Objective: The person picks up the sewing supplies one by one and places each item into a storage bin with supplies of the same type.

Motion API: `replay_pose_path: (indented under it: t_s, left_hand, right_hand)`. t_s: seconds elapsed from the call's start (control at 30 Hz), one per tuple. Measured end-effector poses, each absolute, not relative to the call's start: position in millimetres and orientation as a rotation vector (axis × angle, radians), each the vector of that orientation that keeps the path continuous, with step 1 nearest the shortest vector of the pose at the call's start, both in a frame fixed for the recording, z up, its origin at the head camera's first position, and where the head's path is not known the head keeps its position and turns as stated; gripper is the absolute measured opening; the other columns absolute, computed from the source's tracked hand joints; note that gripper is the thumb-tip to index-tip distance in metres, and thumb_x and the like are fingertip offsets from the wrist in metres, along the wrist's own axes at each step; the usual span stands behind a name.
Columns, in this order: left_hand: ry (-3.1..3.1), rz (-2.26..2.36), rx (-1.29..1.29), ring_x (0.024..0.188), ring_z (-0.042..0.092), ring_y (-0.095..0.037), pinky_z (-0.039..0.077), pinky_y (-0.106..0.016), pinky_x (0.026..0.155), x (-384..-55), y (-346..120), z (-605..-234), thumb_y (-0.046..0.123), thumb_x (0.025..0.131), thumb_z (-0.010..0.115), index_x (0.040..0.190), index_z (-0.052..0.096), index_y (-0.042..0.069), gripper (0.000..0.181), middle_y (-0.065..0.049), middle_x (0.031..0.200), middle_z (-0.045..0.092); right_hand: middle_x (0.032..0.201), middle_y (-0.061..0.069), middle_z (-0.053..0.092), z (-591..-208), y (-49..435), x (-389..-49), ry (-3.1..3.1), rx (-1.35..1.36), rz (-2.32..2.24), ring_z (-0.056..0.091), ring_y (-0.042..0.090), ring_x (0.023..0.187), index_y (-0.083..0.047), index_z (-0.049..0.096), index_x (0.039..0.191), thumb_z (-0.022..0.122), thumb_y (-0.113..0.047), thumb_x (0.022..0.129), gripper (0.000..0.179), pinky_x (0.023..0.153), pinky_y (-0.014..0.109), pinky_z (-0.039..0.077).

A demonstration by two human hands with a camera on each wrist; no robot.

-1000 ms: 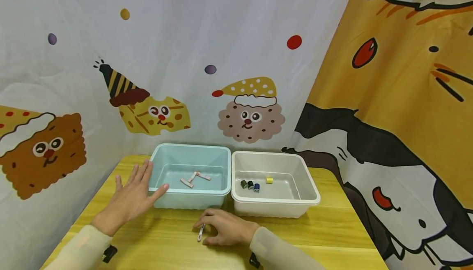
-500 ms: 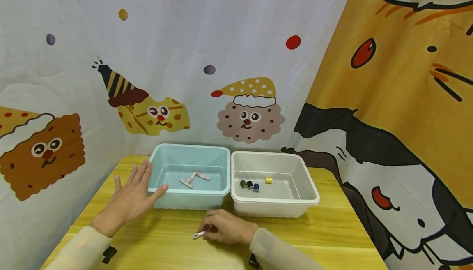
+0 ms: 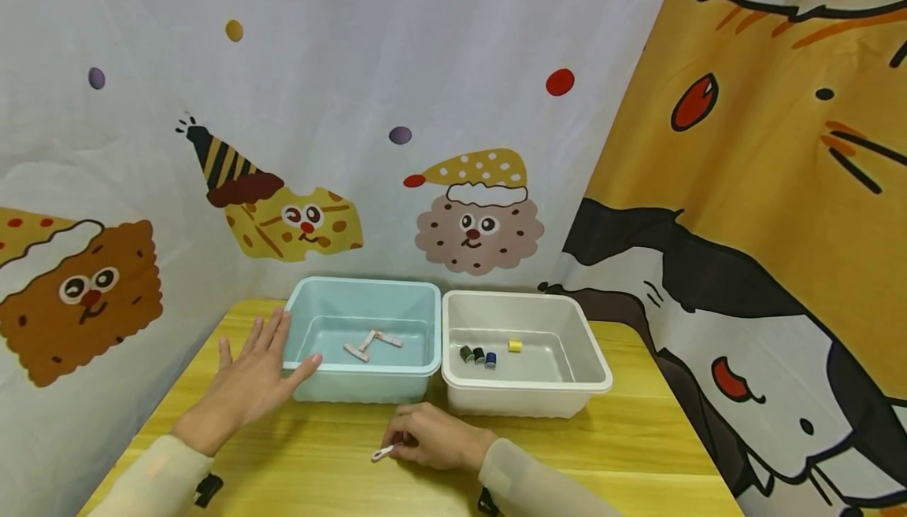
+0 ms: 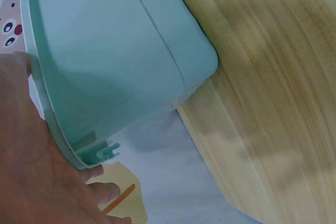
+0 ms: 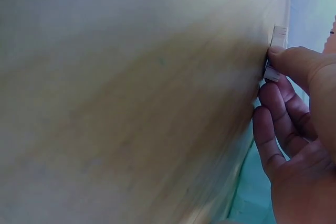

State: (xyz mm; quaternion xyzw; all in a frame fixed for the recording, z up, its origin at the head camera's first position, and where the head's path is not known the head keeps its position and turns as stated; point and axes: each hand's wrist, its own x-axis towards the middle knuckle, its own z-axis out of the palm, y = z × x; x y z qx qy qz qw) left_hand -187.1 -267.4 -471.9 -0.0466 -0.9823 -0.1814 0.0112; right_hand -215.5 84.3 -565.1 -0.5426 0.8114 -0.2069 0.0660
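Observation:
My left hand [image 3: 244, 387] lies spread against the left end of the light blue bin [image 3: 361, 370], fingers straight along its rim. The left wrist view shows that hand [image 4: 37, 150] at the rim of the bin [image 4: 126, 51]. In front of the bins, my right hand [image 3: 435, 434] pinches a small slim white piece [image 3: 383, 452] with a slot at its end, low over the table. In the right wrist view the thumb presses on this piece [image 5: 279, 36]; dark marks show on it, its kind unclear. Several similar pinkish-white pieces [image 3: 357, 352] lie inside the light blue bin.
A white bin [image 3: 527, 384] stands to the right of the light blue one, close beside it. It holds several thread spools, among them a blue spool [image 3: 491, 360] and a yellow spool [image 3: 515, 346]. The wooden table [image 3: 312, 462] meets a printed curtain [image 3: 340, 92] behind.
My right hand's fingers have closed on the slim white piece, which has turned from nearly upright in view to pointing left. My left hand keeps its place at the light blue bin.

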Motion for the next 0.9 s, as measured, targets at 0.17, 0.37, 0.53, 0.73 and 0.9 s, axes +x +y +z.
replay_pose_path:
  t_s: [0.17,0.37,0.53,0.73,0.9]
  left_hand:
    - [-3.065,-0.568,-0.144,0.177,0.011,-0.065,-0.004,-0.101,0.125,-187.2,-267.4,-472.4,0.086,0.112,0.047,0.186,0.010,-0.002,0.121,-0.027,0.196,0.005]
    - [-3.066,-0.557,-0.137,0.177,0.012,-0.065,-0.003,-0.101,0.125,-187.2,-267.3,-472.3,0.086,0.112,0.047,0.186,0.010,-0.003,0.122,-0.028,0.196,0.006]
    - [-3.064,-0.558,-0.138,0.177,0.012,-0.065,-0.003,-0.101,0.125,-187.1,-267.2,-472.1,0.086,0.112,0.047,0.185,0.011,-0.003,0.121,-0.028,0.195,0.007]
    - [-3.054,-0.570,-0.144,0.177,0.012,-0.065,-0.004,-0.101,0.125,-186.5,-267.1,-471.6,0.085,0.112,0.048,0.185,0.012,-0.004,0.121,-0.028,0.195,0.007]
    - [-3.057,-0.565,-0.140,0.177,0.012,-0.065,-0.004,-0.101,0.125,-186.1,-267.0,-472.0,0.086,0.112,0.047,0.185,0.011,-0.004,0.121,-0.028,0.195,0.007]
  right_hand:
    - [0.113,-0.009,0.080,-566.6,85.1,-215.3,2.453,-1.654,-0.618,0.062,-0.011,0.094,-0.021,0.086,0.122,0.078,-0.021,0.114,0.011,0.084,-0.001,0.051]
    - [0.113,-0.010,0.080,-568.1,86.1,-215.0,2.454,-1.659,-0.622,0.062,-0.011,0.093,-0.021,0.086,0.122,0.078,-0.021,0.115,0.011,0.083,-0.001,0.050]
    - [0.114,-0.010,0.079,-567.3,86.7,-214.1,2.452,-1.647,-0.620,0.060,-0.013,0.093,-0.021,0.086,0.123,0.078,-0.021,0.115,0.011,0.083,-0.001,0.050]
    - [0.115,-0.009,0.080,-567.3,87.3,-213.0,2.453,-1.635,-0.613,0.062,-0.013,0.094,-0.020,0.086,0.123,0.078,-0.022,0.115,0.012,0.084,0.000,0.051]
    - [0.114,-0.010,0.079,-566.7,87.3,-212.0,2.463,-1.643,-0.601,0.062,-0.012,0.094,-0.020,0.085,0.123,0.078,-0.022,0.115,0.011,0.083,-0.001,0.050]
